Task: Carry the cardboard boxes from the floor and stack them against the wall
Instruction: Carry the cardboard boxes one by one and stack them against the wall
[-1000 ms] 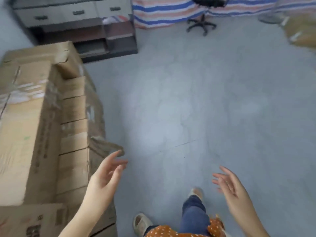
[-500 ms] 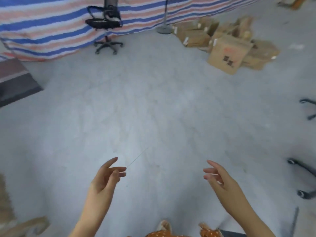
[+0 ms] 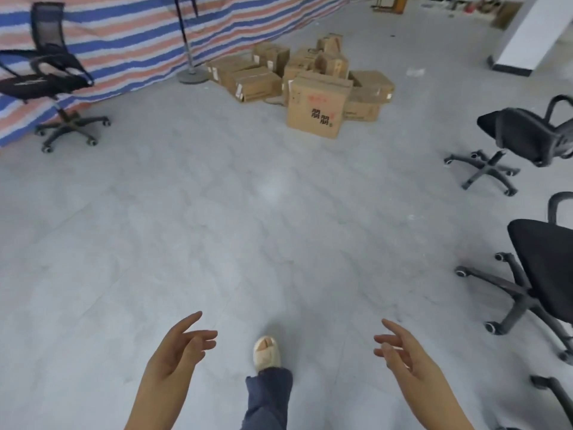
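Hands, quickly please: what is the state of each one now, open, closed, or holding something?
Left hand: open, fingers relaxed, holding nothing.
Right hand: open, fingers relaxed, holding nothing.

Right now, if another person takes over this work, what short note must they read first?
Left hand and right hand: both open, holding nothing.
The pile of cardboard boxes lies on the grey floor ahead, beside the striped tarp. The nearest box stands upright at the front.
Office chairs stand to the right of the path.
Done: no stack visible here.
Left: walk to the pile, lift a box, stack it against the wall.
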`<state>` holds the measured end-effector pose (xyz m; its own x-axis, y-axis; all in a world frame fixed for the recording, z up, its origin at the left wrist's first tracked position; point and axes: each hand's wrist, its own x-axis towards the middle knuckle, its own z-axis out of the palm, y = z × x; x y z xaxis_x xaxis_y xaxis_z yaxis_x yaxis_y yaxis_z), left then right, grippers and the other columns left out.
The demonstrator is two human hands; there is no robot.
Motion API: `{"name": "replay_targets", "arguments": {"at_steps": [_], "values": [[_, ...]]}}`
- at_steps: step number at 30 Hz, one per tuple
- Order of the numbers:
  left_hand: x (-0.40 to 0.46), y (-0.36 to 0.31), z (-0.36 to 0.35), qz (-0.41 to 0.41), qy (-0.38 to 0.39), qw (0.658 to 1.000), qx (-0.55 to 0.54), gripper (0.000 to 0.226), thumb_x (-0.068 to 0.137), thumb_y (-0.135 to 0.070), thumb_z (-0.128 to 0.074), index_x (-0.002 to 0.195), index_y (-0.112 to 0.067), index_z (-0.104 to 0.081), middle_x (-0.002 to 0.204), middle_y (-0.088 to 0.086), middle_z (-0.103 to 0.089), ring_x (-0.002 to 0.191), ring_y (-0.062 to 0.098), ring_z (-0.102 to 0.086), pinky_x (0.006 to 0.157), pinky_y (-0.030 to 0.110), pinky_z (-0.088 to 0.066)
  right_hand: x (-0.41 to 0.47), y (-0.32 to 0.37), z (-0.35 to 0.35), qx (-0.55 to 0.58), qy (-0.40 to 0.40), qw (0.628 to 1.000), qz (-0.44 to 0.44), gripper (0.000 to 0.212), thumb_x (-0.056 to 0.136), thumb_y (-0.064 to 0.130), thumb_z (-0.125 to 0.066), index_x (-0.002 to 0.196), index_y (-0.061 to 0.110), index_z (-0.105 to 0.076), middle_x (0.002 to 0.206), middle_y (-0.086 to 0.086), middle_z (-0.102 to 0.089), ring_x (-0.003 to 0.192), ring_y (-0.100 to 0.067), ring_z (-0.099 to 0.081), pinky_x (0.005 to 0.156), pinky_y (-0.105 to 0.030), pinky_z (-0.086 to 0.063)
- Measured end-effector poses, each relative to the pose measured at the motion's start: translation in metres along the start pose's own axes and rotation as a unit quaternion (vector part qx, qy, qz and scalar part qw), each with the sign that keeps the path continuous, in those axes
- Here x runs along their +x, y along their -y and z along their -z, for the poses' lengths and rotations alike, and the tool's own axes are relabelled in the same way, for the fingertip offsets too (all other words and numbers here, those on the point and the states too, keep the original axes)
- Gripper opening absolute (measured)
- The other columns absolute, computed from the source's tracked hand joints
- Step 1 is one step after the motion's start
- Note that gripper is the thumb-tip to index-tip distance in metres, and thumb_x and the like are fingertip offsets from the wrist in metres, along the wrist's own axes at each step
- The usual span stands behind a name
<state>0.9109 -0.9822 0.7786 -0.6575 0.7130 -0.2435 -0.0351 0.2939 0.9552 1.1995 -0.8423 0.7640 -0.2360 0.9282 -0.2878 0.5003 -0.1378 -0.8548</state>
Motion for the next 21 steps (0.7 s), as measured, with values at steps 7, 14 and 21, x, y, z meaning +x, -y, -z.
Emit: {"name": "replay_targets", "arguments": {"at_steps": [7,14,21], "values": [[0.177,-0.076,-0.06,-0.041,0.036,0.999,-0.005,0.031,0.096,0.0,-0.043,0.108,-0.019,-0.064,0.089,0.005,-0.074,0.082,0.014,-0.07,0.074,0.019,-0.055,0.155,0.06,0.018,0.029,-0.076,0.997,0.006,0.03,0.095,0.009,-0.051,0.118,0.027,-0.056,0.103,0.007,-0.068,0.087,-0.008,-0.068,0.078,-0.019,-0.048],[0.322,-0.164,-0.143,-0.111,0.153,0.977,0.097,0.02,0.096,-0.022,-0.049,0.105,-0.031,-0.065,0.095,-0.01,-0.073,0.095,0.004,-0.066,0.091,0.035,-0.045,0.272,0.104,0.05,0.171,-0.13,0.976,-0.027,0.025,0.099,0.016,-0.044,0.117,0.027,-0.058,0.102,0.004,-0.071,0.092,-0.012,-0.07,0.081,-0.032,-0.057],[0.409,-0.169,-0.243,-0.079,0.162,0.978,0.102,0.021,0.094,-0.019,-0.051,0.107,-0.03,-0.064,0.098,-0.01,-0.072,0.092,0.006,-0.068,0.094,0.042,-0.047,0.39,0.096,0.086,0.196,-0.135,0.967,-0.087,0.023,0.099,0.018,-0.044,0.118,0.023,-0.057,0.106,0.0,-0.069,0.096,-0.017,-0.069,0.092,-0.041,-0.053]]}}
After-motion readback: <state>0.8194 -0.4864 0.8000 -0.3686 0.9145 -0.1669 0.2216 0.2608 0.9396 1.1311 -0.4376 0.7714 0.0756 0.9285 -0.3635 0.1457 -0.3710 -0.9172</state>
